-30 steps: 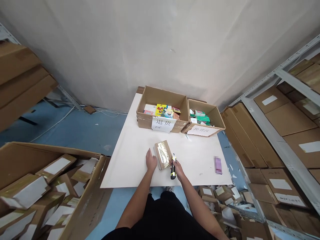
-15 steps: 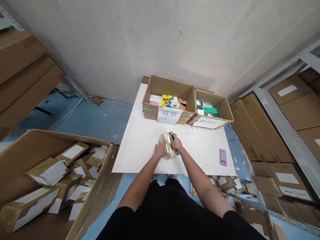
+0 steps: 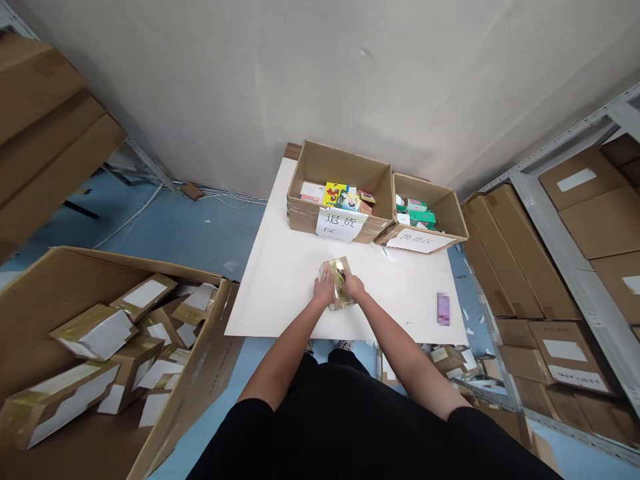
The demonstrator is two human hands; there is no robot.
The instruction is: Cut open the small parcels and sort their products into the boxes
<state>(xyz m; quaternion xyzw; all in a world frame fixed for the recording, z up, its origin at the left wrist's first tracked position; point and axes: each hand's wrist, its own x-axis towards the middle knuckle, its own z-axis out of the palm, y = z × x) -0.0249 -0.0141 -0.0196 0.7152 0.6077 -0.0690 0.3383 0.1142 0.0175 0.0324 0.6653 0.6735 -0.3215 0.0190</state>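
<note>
A small cardboard box (image 3: 343,303) with shiny yellowish tape lies on the white table in front of me. My left hand (image 3: 325,287) holds its left side, with the fingers over the edge and top. In my closed right hand (image 3: 353,285) is a slim dark utility knife (image 3: 342,275), its tip down at the taped top of the box. The blade is too small to make out, and the right fingers partly hide the handle.
Behind the small box stand a larger open carton (image 3: 306,219) and a smaller open carton (image 3: 383,235), both labelled and holding colourful packets. A purple blurred object (image 3: 443,309) lies at the table's right. A big carton (image 3: 200,360) of parcels stands left; shelves (image 3: 530,200) line the right.
My right hand and the knife have shifted slightly along the taped top. My left hand has moved a little further onto the box, which has turned slightly. The whole view has tilted a bit.
</note>
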